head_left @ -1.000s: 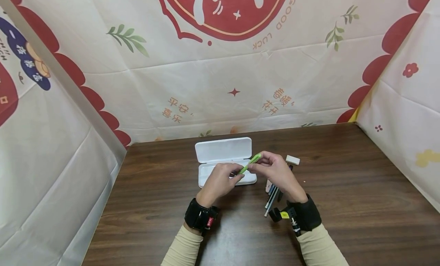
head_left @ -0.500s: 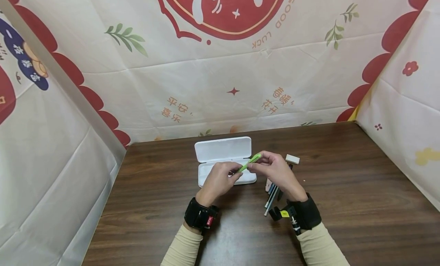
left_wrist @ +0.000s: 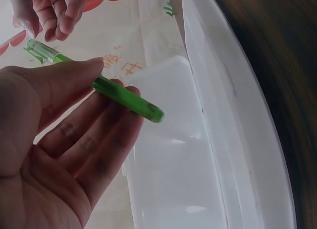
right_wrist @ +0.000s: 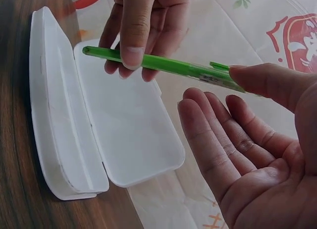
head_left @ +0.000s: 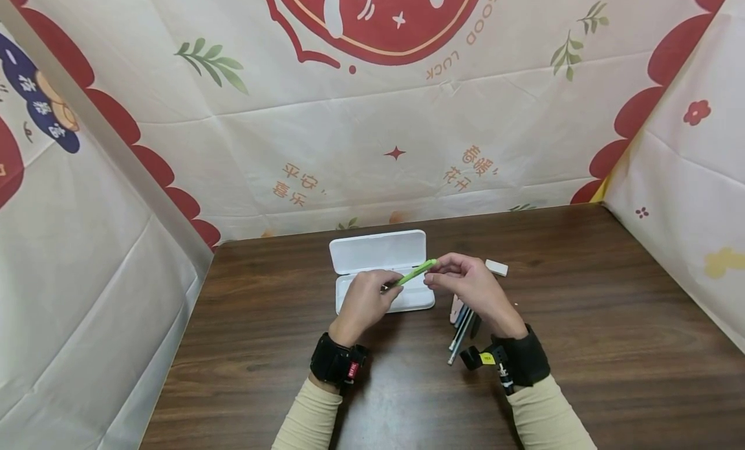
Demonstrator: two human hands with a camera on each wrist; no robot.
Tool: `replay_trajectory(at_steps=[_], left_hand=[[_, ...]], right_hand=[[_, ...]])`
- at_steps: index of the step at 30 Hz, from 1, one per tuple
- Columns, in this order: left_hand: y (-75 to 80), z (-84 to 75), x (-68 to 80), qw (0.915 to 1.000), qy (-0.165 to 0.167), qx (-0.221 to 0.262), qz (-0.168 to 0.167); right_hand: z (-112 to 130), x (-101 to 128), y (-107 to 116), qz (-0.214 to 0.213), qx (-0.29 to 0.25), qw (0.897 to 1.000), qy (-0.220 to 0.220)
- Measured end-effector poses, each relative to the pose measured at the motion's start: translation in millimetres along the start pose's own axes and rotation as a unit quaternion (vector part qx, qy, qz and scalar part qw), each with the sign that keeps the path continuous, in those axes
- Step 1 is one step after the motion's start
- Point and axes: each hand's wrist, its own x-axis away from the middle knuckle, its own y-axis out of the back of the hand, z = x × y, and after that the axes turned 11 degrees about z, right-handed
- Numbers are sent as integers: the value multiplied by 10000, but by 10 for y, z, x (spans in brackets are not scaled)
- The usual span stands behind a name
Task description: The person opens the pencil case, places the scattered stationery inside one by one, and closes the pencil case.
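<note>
A green pen (head_left: 416, 272) with a clip and a clear section at one end is held above an open white pencil case (head_left: 418, 299). My left hand (head_left: 363, 301) pinches it between thumb and fingers near its plain end, as the left wrist view shows. Close to the clip end is my right hand (head_left: 473, 287), its thumb and fingers spread apart. In the right wrist view, the right thumb (right_wrist: 270, 85) overlaps the clip end of the pen, while the other fingers (right_wrist: 210, 135) lie below it.
Several pencils or pens (head_left: 462, 330) lie in a bunch below my right hand, beside a pinkish item (head_left: 456, 309). A white eraser (head_left: 496, 267) lies beyond that hand. The case's lid (head_left: 378, 253) stands raised towards the printed cloth (head_left: 349, 133) behind the table.
My right fingers have loosened from the pen and the hand has shifted slightly right. My left hand has drawn the pen a little to the left.
</note>
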Motion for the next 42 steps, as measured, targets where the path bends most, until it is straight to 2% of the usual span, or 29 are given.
replay_trajectory(at_steps=[9, 18, 24, 29, 36, 42], left_hand=[[13, 93, -8, 9996, 94, 79, -247], [3, 223, -18, 9986, 369, -37, -389], [24, 277, -17, 9973, 607, 110, -406], [14, 329, -11, 9966, 569, -38, -587], [12, 371, -4, 9953, 865, 25, -443], [-25, 432, 1, 9951, 827, -108, -534]], right_hand=[[-13, 20, 93, -70, 67, 10000, -19], [9, 35, 119, -94, 225, 9995, -208], [4, 44, 132, -76, 209, 9995, -207], [-6, 46, 137, -66, 205, 9996, -161], [-3, 75, 178, -136, 294, 9994, -111], [-7, 109, 231, -201, 306, 9993, -48]])
